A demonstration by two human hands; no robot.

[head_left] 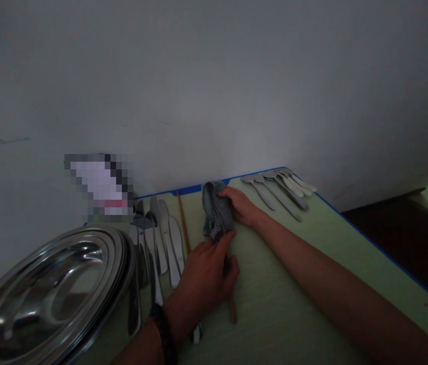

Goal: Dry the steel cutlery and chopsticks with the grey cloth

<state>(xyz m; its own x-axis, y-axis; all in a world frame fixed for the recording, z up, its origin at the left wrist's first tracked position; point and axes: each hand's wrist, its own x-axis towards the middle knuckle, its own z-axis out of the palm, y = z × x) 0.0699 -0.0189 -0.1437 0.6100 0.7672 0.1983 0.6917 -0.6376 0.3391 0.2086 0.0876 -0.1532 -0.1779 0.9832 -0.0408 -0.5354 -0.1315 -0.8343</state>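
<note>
Divided steel plates: left of the cloth, stacked, likely to save room; top one's hollows show only reflections.
Table knives: left of the cloth, roughly side by side, perhaps sorted by kind.
Loose chopstick: just left of the cloth.
Left hand: below the cloth, curled, apparently gripping the lower chopstick, probably steadying it; grip partly hidden.
Checked cloth: bunched in the right hand, fingers pinching its edge.
Spoons: right of the cloth.

Green table | stacked steel plates | knives | chopstick | spoons | white-handled cutlery
</note>
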